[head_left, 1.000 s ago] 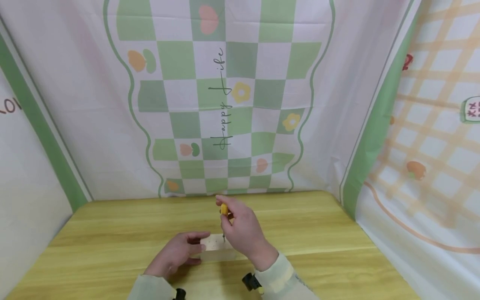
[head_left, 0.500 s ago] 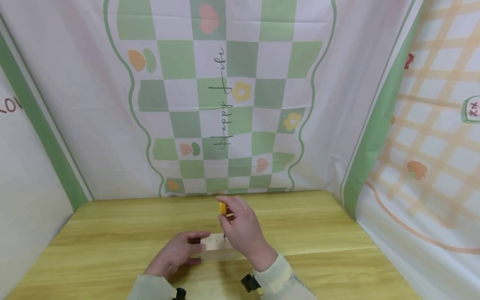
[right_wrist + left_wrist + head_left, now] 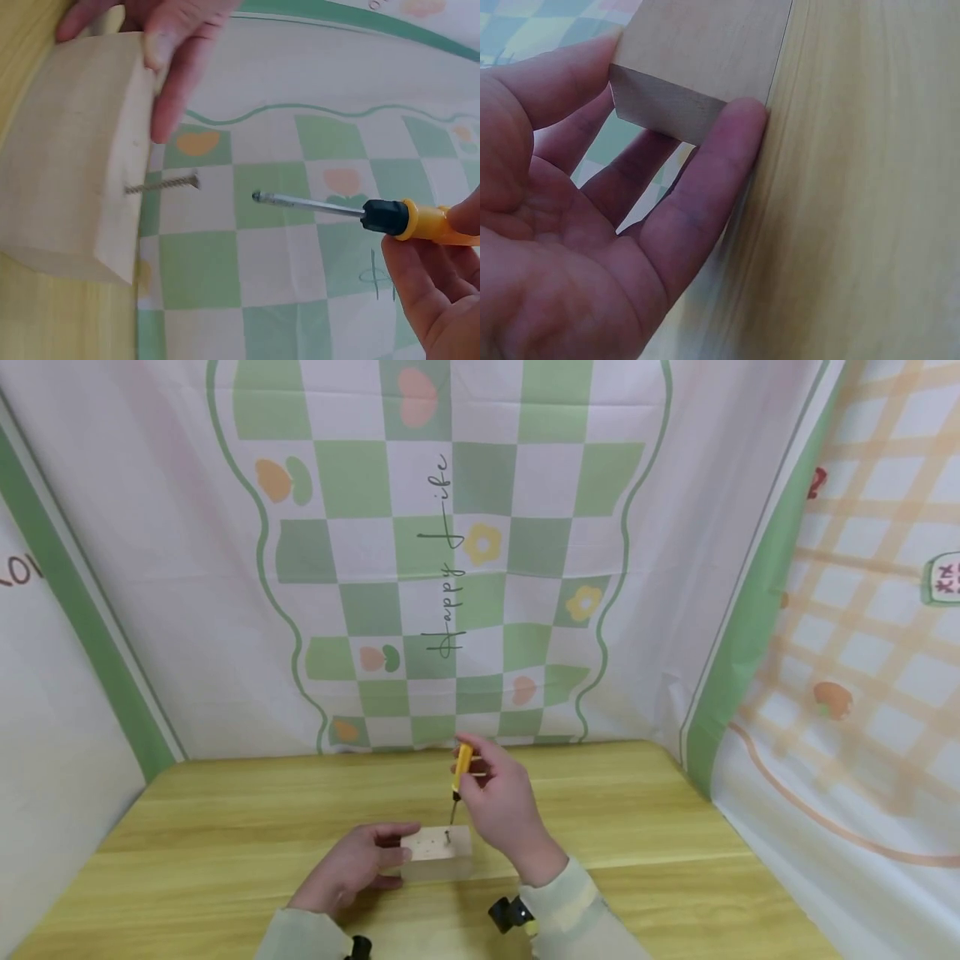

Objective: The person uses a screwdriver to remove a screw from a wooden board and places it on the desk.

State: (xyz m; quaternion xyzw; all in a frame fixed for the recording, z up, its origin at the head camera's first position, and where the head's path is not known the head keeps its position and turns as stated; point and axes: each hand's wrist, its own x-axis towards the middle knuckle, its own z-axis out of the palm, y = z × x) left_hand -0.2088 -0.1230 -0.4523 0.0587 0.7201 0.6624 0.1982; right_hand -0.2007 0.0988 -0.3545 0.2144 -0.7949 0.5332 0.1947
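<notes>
A pale wooden block [image 3: 437,865] rests on the table, with several small dark holes in its top face. My left hand [image 3: 362,865] grips the block's left end, thumb and fingers at its sides. From the top stands a screw [image 3: 163,184], most of its threaded shank showing above the wood. My right hand [image 3: 504,797] pinches the yellow handle of a screwdriver [image 3: 462,768] with a black collar and a steel shaft. In the right wrist view the screwdriver's tip is apart from the screw head, with a gap between them.
The wood-grain table [image 3: 637,860] spreads around the block. A checked curtain [image 3: 480,610] hangs behind its back edge, and another printed cloth [image 3: 862,652] hangs at the right. Black wrist cameras [image 3: 510,913] sit at both sleeves.
My right hand has lifted the screwdriver up and to the right, off the screw, and the handle now tilts. The screw is uncovered. The left hand and block have stayed in place.
</notes>
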